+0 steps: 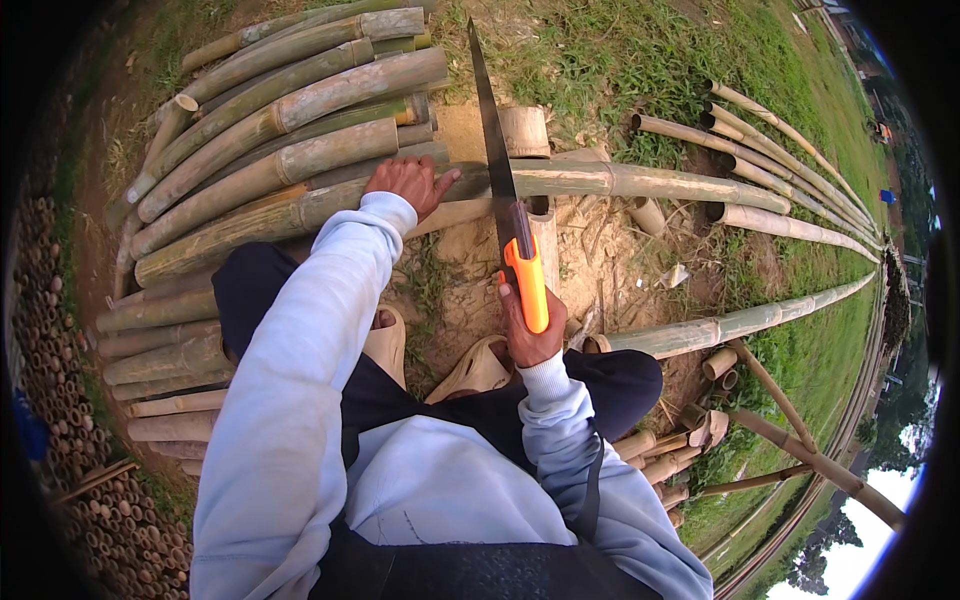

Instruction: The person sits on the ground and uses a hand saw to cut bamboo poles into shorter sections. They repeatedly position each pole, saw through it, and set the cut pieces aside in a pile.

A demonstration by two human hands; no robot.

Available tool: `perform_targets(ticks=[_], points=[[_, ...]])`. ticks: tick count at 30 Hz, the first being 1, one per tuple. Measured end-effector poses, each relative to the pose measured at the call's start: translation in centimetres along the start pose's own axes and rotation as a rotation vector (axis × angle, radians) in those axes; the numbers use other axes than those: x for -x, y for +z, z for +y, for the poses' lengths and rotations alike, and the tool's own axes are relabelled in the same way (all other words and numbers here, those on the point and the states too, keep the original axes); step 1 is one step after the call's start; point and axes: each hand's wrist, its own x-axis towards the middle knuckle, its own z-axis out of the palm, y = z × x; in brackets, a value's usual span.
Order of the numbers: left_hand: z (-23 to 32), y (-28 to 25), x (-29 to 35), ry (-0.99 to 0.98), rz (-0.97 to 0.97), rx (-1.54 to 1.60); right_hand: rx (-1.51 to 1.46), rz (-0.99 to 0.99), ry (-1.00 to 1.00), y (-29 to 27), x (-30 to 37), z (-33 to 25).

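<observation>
My right hand (532, 328) is closed around the orange handle of a hand saw (490, 115). The saw's long dark blade points away from me and lies across a bamboo pole (600, 180) that runs from left to right. Just left of the blade, my left hand (410, 186) grips the top of this pole, with its fingers curled over and the thumb stretched along it. Under the pole near the blade stand short bamboo supports (523, 132). Whether the blade has cut into the bamboo cannot be made out.
Thick cut bamboo lengths (330, 95) lie piled at the left. Long poles (790, 165) spread over grass at the right, and another pole (720, 328) lies beside my knee. Short offcuts (665, 465) and a bamboo frame (800, 455) are at the lower right. Sawdust covers the ground ahead.
</observation>
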Motion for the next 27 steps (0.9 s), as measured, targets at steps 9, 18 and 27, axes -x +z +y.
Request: perform_targets(ticks=[9, 18, 27], points=[[0.1, -1.6, -0.1, 0.066, -0.109, -0.050, 0.073, 0.076, -0.187, 2.3, -0.5, 1.1], [-0.8, -1.4, -1.1, 0.030, -0.259, -0.029, 0.050, 0.022, 0.085, -1.3, 7.1, -0.1], [-0.2, -1.9, -1.2, 0.091, -0.210, -0.069, 0.037, 0.027, 0.022, 0.1, 1.5, 0.2]])
